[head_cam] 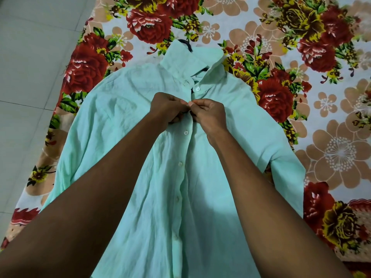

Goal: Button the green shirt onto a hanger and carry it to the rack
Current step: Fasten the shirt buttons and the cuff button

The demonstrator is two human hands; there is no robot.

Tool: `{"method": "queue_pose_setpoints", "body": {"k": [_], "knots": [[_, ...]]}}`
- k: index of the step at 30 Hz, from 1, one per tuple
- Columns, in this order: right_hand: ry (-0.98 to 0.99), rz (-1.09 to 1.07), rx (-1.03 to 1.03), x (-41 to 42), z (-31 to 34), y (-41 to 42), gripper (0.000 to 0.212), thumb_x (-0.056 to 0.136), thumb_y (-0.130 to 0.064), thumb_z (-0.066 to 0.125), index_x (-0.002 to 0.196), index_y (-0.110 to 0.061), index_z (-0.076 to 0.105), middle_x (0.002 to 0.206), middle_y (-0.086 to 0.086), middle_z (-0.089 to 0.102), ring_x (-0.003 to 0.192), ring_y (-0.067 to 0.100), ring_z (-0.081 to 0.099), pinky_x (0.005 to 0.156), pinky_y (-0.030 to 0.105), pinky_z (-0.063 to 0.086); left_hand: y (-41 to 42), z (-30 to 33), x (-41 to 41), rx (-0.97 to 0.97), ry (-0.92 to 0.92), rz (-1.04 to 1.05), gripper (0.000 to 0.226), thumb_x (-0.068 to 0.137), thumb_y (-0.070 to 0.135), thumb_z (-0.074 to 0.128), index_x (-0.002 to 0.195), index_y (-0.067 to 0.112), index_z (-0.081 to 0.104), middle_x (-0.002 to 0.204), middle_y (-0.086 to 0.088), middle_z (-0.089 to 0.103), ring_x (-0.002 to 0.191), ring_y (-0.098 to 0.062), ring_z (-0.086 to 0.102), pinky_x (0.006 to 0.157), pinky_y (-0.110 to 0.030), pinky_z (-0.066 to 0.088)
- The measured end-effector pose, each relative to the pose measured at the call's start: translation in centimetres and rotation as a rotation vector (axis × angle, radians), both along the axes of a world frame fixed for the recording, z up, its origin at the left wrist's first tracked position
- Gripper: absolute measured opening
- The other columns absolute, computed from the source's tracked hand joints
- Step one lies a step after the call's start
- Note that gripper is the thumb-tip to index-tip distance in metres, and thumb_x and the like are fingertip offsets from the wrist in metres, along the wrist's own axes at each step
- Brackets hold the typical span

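A mint-green shirt (112, 121) lies face up on a floral bedsheet, collar pointing away from me. A dark hanger hook (187, 44) pokes out above the collar; the rest of the hanger is hidden inside the shirt. My left hand (167, 108) and my right hand (208, 115) meet at the shirt's front placket just below the top button (198, 89), each pinching the fabric edge there. Whatever sits between my fingertips is hidden. Several white buttons run down the placket below my hands, the nearest one (186, 132) closed.
The floral bedsheet (301, 57) with red roses covers the bed on all sides of the shirt. Grey tiled floor (30, 67) lies along the left, past the bed's edge. The shirt's right sleeve (285, 167) is folded near the sheet.
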State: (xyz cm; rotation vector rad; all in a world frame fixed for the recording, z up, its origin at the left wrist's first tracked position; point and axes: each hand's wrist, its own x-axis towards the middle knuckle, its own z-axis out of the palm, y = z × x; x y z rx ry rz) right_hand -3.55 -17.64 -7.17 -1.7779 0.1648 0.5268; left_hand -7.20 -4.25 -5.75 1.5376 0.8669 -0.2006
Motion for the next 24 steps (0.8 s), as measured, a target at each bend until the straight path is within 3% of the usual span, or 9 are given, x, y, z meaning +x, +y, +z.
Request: {"method": "queue_pose_setpoints", "body": {"k": [4, 9, 13, 15, 17, 21, 24], "knots": [[-0.028, 0.013, -0.05, 0.3, -0.3, 0.0, 0.024, 0.091, -0.012, 0.074, 0.072, -0.028, 0.073, 0.085, 0.002, 0.08, 0.087, 0.019, 0.078, 0.09, 0.041, 0.063, 0.2, 0.2, 0.4, -0.009, 0.045, -0.04, 0.016, 0.081, 0.01, 0.085, 0.092, 0.001, 0.077, 0.058, -0.008, 0.062, 0.034, -0.009, 0.047, 0.041, -0.016, 0.042], [-0.039, -0.015, -0.136, 0.5, -0.6, 0.3, 0.017, 0.088, -0.018, 0.075, 0.073, -0.026, 0.071, 0.084, 0.002, 0.079, 0.084, 0.021, 0.077, 0.086, 0.045, 0.063, 0.2, 0.0, 0.6, -0.061, 0.092, -0.013, 0.006, 0.084, 0.007, 0.08, 0.088, 0.005, 0.077, 0.061, -0.009, 0.062, 0.038, -0.013, 0.045, 0.043, -0.016, 0.041], [-0.112, 0.01, -0.397, 1.6, 0.3, 0.9, 0.021, 0.079, -0.022, 0.083, 0.071, -0.022, 0.064, 0.075, 0.004, 0.075, 0.069, 0.027, 0.076, 0.074, 0.045, 0.064, -0.1, 0.3, 1.1, -0.039, 0.139, -0.046, 0.006, 0.087, 0.008, 0.077, 0.083, 0.003, 0.074, 0.062, -0.012, 0.06, 0.043, -0.018, 0.042, 0.044, -0.021, 0.038], [-0.239, 0.016, -0.548, 2.5, 1.3, 1.1, 0.017, 0.079, -0.026, 0.084, 0.085, -0.02, 0.069, 0.089, 0.001, 0.076, 0.085, 0.026, 0.074, 0.081, 0.034, 0.06, -0.2, 0.2, 1.6, 0.043, 0.113, -0.078, 0.023, 0.087, 0.02, 0.08, 0.075, 0.005, 0.067, 0.06, -0.01, 0.058, 0.04, -0.016, 0.044, 0.041, -0.02, 0.036], [-0.339, 0.034, -0.585, 3.3, 2.4, 1.3, 0.017, 0.085, -0.027, 0.08, 0.098, -0.017, 0.074, 0.099, 0.0, 0.077, 0.099, 0.023, 0.07, 0.081, 0.027, 0.052, -0.2, 0.0, 2.3, 0.247, -0.019, -0.086, 0.029, 0.083, 0.031, 0.082, 0.077, 0.012, 0.061, 0.066, -0.001, 0.059, 0.054, -0.013, 0.054, 0.049, -0.023, 0.042], [-0.345, 0.088, -0.543, 4.7, 3.0, 2.1, 0.011, 0.089, -0.023, 0.076, 0.094, -0.014, 0.08, 0.096, 0.003, 0.079, 0.095, 0.022, 0.072, 0.083, 0.033, 0.058, -0.6, 0.9, 4.1, 0.583, -0.219, -0.119, 0.019, 0.076, 0.019, 0.071, 0.092, 0.014, 0.062, 0.084, 0.002, 0.062, 0.083, -0.02, 0.061, 0.066, -0.031, 0.049], [-0.278, 0.116, -0.584, 5.3, 2.5, 2.4, 0.013, 0.088, -0.014, 0.07, 0.094, -0.013, 0.081, 0.094, 0.006, 0.079, 0.094, 0.025, 0.072, 0.08, 0.032, 0.059, -1.1, 1.2, 5.7, 0.666, -0.167, -0.244, 0.03, 0.074, 0.014, 0.064, 0.104, 0.009, 0.064, 0.101, -0.009, 0.067, 0.094, -0.028, 0.063, 0.074, -0.041, 0.055]]}}
